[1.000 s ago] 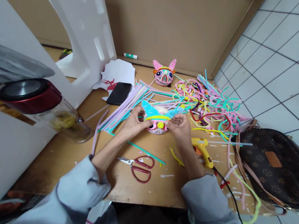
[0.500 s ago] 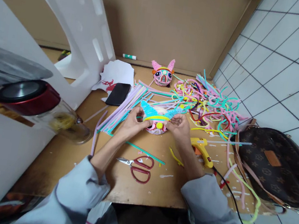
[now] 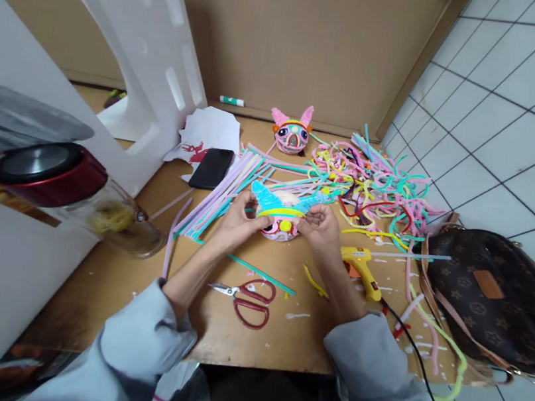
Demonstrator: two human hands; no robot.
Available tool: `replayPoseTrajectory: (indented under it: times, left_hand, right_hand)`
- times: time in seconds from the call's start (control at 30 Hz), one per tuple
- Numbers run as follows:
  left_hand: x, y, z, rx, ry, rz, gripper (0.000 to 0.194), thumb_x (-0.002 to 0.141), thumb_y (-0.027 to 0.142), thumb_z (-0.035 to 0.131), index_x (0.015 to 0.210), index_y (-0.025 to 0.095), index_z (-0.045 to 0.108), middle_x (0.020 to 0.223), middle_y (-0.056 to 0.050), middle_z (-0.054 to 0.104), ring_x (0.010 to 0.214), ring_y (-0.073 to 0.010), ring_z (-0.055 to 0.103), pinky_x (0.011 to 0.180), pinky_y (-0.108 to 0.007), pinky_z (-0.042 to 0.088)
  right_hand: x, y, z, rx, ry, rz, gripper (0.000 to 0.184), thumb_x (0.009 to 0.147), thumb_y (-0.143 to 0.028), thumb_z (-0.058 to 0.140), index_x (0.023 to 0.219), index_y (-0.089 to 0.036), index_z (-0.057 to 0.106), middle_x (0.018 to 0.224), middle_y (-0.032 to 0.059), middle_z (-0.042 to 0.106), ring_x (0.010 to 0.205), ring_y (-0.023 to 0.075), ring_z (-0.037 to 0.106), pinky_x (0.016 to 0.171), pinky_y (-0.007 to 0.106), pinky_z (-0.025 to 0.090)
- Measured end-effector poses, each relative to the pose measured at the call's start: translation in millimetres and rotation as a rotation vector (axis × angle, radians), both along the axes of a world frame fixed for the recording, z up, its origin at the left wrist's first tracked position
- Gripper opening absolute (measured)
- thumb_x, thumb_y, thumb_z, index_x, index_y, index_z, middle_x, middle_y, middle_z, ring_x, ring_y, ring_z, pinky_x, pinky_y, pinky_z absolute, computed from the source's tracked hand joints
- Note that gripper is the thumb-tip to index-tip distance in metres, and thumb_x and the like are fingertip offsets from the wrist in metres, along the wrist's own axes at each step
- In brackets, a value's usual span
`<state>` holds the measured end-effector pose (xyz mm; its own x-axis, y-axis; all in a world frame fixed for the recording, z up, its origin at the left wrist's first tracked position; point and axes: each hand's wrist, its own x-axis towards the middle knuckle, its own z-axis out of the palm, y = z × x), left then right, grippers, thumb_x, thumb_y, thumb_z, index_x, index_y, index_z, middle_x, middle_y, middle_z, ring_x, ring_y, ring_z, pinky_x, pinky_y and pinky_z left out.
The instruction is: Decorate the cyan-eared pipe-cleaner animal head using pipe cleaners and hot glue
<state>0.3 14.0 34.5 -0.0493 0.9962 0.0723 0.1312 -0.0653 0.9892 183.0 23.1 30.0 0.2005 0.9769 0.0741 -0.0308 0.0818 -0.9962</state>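
A pipe-cleaner animal head (image 3: 281, 228) with blue ears, a yellow band across its brow and a round yellow spot is held low over the table. My left hand (image 3: 240, 215) grips its left side, thumb on the front near the yellow band. On the opposite side my right hand (image 3: 319, 228) pinches it the same way, fingers behind the right ear. Both hands hide parts of its sides. Red-handled scissors (image 3: 252, 302) lie nearer to me, beside a green pipe cleaner (image 3: 261, 273). A yellow glue gun (image 3: 362, 272) rests right of my right hand.
A finished-looking pink-eared head (image 3: 291, 138) stands at the back. Loose pipe cleaners (image 3: 375, 183) heap at the back right, others (image 3: 221, 193) lie in a bundle. A phone (image 3: 212, 169), glass bottle (image 3: 114, 218) and brown bag (image 3: 498, 302) flank the workspace; the gun's cord (image 3: 415, 356) trails rightward.
The camera view has shifted very slightly. Both hands keep the same hold on the blue-eared head, and nothing else has visibly moved.
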Motion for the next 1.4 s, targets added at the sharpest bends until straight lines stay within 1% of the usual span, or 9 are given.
replayPoseTrajectory:
  times: [0.1,0.27,0.4,0.53,0.67,0.87,1.03,1.2,1.4]
  left_hand:
    - [0,-1,1.2,0.019,0.024,0.005,0.042,0.06,0.039,0.077,0.091,0.021,0.056,0.097,-0.002,0.062,0.097,-0.0228,0.057,0.086,-0.036,0.045]
    - [-1,-3,3.2,0.012,0.055,0.019,0.041,0.06,0.04,0.077,0.088,0.021,0.055,0.091,-0.001,0.057,0.09,-0.0205,0.054,0.081,-0.034,0.043]
    - [-1,-2,4.1,-0.003,0.035,0.02,0.042,0.059,0.04,0.078,0.088,0.021,0.055,0.09,0.0,0.057,0.091,-0.0211,0.055,0.084,-0.036,0.045]
    - [-2,2,2.7,-0.067,-0.012,0.008,0.05,0.054,0.041,0.079,0.092,0.021,0.054,0.094,-0.003,0.06,0.095,-0.0235,0.057,0.085,-0.038,0.048]
    - [-3,4,0.6,-0.088,-0.011,0.015,0.052,0.052,0.042,0.079,0.092,0.021,0.054,0.093,-0.003,0.061,0.095,-0.0239,0.058,0.082,-0.038,0.048]
    - [-3,4,1.2,-0.085,-0.007,0.008,0.053,0.052,0.044,0.079,0.092,0.021,0.053,0.094,-0.002,0.06,0.094,-0.023,0.058,0.082,-0.037,0.047]
    - [-4,4,0.6,-0.073,0.0,0.006,0.053,0.053,0.044,0.08,0.092,0.021,0.053,0.095,-0.003,0.061,0.095,-0.0234,0.058,0.082,-0.037,0.047]
    - [-3,3,1.0,-0.042,0.019,0.012,0.047,0.055,0.041,0.078,0.089,0.021,0.053,0.093,-0.002,0.061,0.094,-0.0225,0.057,0.085,-0.038,0.047]
    - [-3,2,-0.4,-0.048,0.05,0.021,0.048,0.056,0.043,0.077,0.092,0.02,0.054,0.096,-0.004,0.063,0.094,-0.0233,0.057,0.084,-0.038,0.047]
  right_hand:
    - [-1,-1,1.6,-0.003,0.015,0.003,0.057,0.043,-0.049,0.085,0.077,-0.026,0.046,0.071,-0.0049,0.052,0.07,0.0158,0.055,0.067,0.033,0.051]
    - [-1,-2,3.9,-0.016,0.04,0.005,0.059,0.039,-0.05,0.087,0.076,-0.025,0.048,0.071,-0.0048,0.051,0.069,0.0144,0.052,0.065,0.03,0.048]
    - [2,-1,5.4,-0.034,0.065,0.034,0.062,0.036,-0.047,0.092,0.076,-0.025,0.049,0.072,-0.0047,0.053,0.072,0.0142,0.052,0.069,0.03,0.048]
    - [7,-1,4.3,-0.034,0.093,0.089,0.059,0.041,-0.046,0.092,0.079,-0.025,0.052,0.074,-0.004,0.055,0.075,0.0151,0.054,0.073,0.031,0.049]
    - [9,0,2.1,-0.016,0.093,0.09,0.055,0.045,-0.044,0.091,0.079,-0.024,0.053,0.075,-0.0034,0.056,0.076,0.0154,0.055,0.075,0.032,0.051]
    - [9,-1,2.4,-0.01,0.053,0.084,0.057,0.043,-0.045,0.092,0.077,-0.024,0.051,0.075,-0.0039,0.055,0.075,0.0151,0.054,0.074,0.032,0.05]
    - [8,1,-0.3,0.005,0.013,0.067,0.054,0.045,-0.044,0.088,0.078,-0.025,0.05,0.074,-0.0046,0.054,0.073,0.0149,0.053,0.073,0.032,0.05]
    - [7,4,-3.4,0.017,-0.004,0.059,0.047,0.048,-0.038,0.083,0.077,-0.025,0.049,0.074,-0.0048,0.053,0.074,0.0149,0.052,0.074,0.032,0.048]
    - [-2,1,-5.4,0.096,-0.123,-0.036,0.038,0.055,-0.031,0.071,0.083,-0.026,0.047,0.08,-0.0041,0.053,0.077,0.0162,0.054,0.076,0.033,0.047]
